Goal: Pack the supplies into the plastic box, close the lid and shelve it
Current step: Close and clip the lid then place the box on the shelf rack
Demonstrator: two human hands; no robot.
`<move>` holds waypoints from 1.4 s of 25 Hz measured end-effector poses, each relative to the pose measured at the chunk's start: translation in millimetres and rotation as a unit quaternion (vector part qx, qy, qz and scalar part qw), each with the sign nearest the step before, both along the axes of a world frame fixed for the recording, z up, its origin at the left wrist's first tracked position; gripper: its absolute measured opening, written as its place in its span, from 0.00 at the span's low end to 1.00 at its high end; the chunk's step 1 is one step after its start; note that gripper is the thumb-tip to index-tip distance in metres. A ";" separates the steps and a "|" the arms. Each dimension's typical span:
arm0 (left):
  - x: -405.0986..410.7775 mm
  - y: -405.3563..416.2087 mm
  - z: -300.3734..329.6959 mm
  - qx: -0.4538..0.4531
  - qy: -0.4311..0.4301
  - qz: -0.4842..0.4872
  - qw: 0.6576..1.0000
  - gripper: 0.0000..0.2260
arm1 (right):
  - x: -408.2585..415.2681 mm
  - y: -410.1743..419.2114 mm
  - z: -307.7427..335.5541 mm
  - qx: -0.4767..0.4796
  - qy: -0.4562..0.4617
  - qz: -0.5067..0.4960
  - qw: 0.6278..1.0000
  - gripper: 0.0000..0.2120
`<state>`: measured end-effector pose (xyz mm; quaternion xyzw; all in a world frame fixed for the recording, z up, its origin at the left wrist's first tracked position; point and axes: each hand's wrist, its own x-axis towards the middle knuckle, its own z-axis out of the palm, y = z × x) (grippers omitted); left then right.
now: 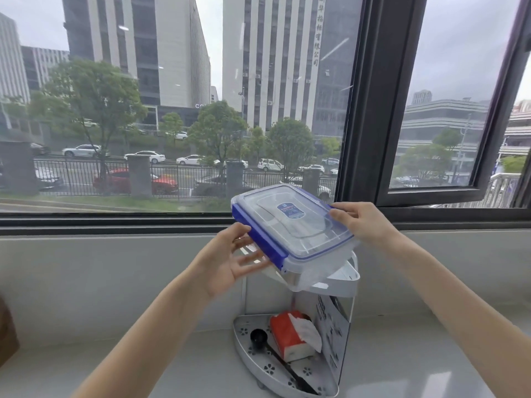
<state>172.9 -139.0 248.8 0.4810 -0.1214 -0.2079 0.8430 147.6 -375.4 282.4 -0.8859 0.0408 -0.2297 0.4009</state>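
A clear plastic box (313,265) with a blue-clipped lid (290,222) shut on it hangs tilted just above the top tier (343,278) of a white corner shelf. My left hand (230,262) supports its near left side from below, fingers spread under the blue clip. At the far right edge of the lid, my right hand (362,222) grips it. What is inside the box is not visible.
The shelf's lower tier (250,340) holds a red tissue pack (293,336) and a black scoop (260,337). The shelf stands on a pale sill (143,366) under a large window with a dark frame (359,110). A brown object (7,331) sits at the left edge.
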 end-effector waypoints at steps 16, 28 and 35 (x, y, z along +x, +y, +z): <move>60.3 -36.2 -28.8 -0.032 0.068 -0.065 0.995 0.14 | 81.2 -48.0 -19.7 0.024 0.019 0.001 1.000 0.15; 58.8 -33.8 -50.2 0.014 0.037 -0.035 0.999 0.18 | 90.4 -37.1 -34.6 -0.195 0.044 -0.040 0.979 0.09; 57.8 -31.3 -50.3 0.006 0.046 -0.045 0.998 0.17 | 86.5 -34.8 -35.5 -0.203 0.045 -0.052 0.977 0.09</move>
